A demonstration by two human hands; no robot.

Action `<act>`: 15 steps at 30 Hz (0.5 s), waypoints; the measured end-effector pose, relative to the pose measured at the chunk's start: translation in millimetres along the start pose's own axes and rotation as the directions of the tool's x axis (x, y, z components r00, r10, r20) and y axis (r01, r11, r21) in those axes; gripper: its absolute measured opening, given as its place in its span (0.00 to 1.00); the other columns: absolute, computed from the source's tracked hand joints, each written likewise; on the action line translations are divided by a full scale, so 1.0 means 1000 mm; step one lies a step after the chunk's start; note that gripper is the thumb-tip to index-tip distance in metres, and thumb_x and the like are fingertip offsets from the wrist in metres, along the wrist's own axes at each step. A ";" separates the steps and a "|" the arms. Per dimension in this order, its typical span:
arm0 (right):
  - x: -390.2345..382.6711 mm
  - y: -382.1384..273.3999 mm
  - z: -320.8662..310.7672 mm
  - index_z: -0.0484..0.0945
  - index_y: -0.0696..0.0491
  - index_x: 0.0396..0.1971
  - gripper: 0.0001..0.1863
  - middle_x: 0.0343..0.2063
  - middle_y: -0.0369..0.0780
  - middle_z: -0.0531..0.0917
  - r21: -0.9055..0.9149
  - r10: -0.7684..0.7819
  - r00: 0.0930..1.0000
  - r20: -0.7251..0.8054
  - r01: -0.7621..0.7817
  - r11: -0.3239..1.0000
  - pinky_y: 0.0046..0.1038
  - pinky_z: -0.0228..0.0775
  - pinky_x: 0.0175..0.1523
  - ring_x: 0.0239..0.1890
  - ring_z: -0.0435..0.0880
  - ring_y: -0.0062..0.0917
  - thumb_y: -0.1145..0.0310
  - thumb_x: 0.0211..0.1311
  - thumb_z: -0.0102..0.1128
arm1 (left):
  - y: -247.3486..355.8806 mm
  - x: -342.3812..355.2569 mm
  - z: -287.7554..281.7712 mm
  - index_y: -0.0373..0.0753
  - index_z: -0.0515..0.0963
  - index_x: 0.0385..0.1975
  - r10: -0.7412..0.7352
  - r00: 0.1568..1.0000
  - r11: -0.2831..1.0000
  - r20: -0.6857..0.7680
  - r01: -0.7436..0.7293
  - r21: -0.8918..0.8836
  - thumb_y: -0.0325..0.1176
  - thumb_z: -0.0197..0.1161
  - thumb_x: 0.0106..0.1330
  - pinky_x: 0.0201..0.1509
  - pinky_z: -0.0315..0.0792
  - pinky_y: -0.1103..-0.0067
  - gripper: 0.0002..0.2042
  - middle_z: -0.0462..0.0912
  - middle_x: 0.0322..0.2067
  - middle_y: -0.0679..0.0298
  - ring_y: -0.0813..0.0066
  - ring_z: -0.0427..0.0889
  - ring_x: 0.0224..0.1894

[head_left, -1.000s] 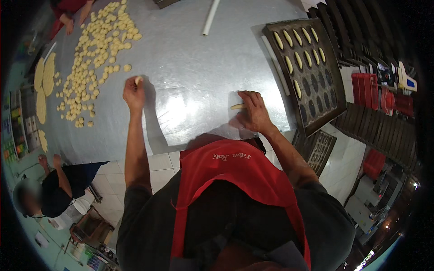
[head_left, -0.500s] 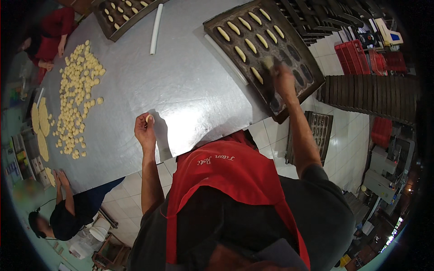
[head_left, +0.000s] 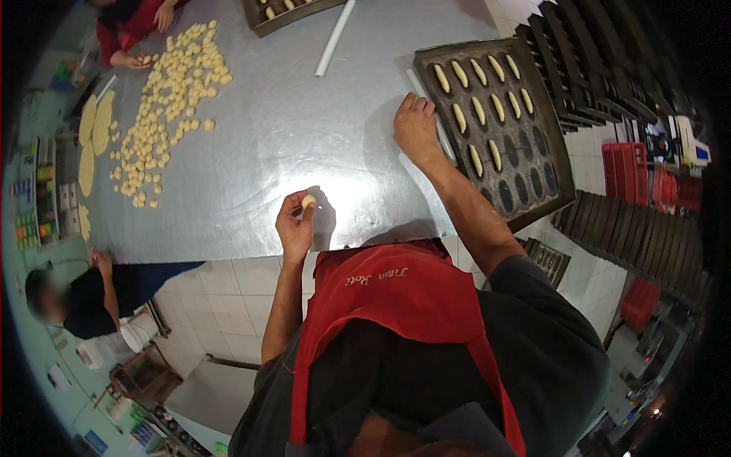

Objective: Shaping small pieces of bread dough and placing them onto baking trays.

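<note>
A small pale dough ball (head_left: 308, 201) is pinched in my left hand (head_left: 292, 221), just above the metal table near its front edge. My right hand (head_left: 415, 126) rests on the table at the left side of a dark baking tray (head_left: 560, 164), its fingers curled downward. What lies under those fingers is hidden. Close beside that hand, a white rod (head_left: 445, 145) lies along the tray's left edge. Slim dough rolls (head_left: 478, 111) fill the tray's upper rows of oval hollows, and two more lie in the third row.
Many dough balls (head_left: 179, 91) cover the table's left part, beside flat dough strips (head_left: 100, 126). Another white rod (head_left: 335, 38) and a second tray (head_left: 293, 17) are at the far side. Two people (head_left: 126, 34) (head_left: 76, 297) work at the left. Stacked dark trays (head_left: 632, 236) stand at right.
My right hand has left the tray and moved to the table at its left edge. A second dough roll now lies in the third row. My left hand still pinches a dough ball.
</note>
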State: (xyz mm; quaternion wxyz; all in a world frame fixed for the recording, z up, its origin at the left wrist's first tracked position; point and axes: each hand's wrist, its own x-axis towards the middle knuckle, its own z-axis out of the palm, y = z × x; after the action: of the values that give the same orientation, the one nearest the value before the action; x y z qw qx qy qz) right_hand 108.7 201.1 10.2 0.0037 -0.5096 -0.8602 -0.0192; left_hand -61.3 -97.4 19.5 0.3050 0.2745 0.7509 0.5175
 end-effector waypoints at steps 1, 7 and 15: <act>-0.003 0.000 0.005 0.67 0.73 0.68 0.40 0.51 0.58 0.80 0.013 -0.042 0.999 -0.016 0.042 0.999 0.51 0.79 0.55 0.52 0.80 0.49 0.72 0.57 0.69 | 0.001 0.000 0.002 0.33 0.81 0.56 -0.016 1.000 1.000 0.014 0.016 -0.016 0.23 0.68 0.74 0.56 0.80 0.78 0.13 0.88 0.47 0.61 0.76 0.86 0.48; -0.023 -0.003 0.018 0.73 0.64 0.63 0.26 0.52 0.53 0.81 0.254 0.137 0.972 -0.193 -0.085 0.964 0.48 0.76 0.54 0.55 0.79 0.49 0.70 0.68 0.65 | 0.002 0.041 0.054 0.36 0.78 0.64 0.061 0.985 0.993 0.163 -0.077 0.095 0.24 0.75 0.67 0.49 0.84 0.74 0.25 0.85 0.50 0.55 0.68 0.88 0.43; -0.108 -0.033 0.006 0.85 0.57 0.54 0.17 0.49 0.44 0.84 0.561 -0.480 0.860 -0.173 0.487 0.669 0.44 0.69 0.64 0.56 0.81 0.40 0.78 0.67 0.62 | 0.003 0.016 0.020 0.45 0.66 0.80 0.504 0.766 0.458 0.398 -0.628 0.629 0.39 0.64 0.76 0.81 0.58 0.51 0.33 0.60 0.81 0.47 0.38 0.59 0.81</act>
State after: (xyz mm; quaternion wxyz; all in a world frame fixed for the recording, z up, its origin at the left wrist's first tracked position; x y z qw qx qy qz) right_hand 132.0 91.2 0.9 0.1603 -0.2366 -0.9266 0.2443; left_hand -56.6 -73.0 14.2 0.0352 0.6456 0.7305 0.2198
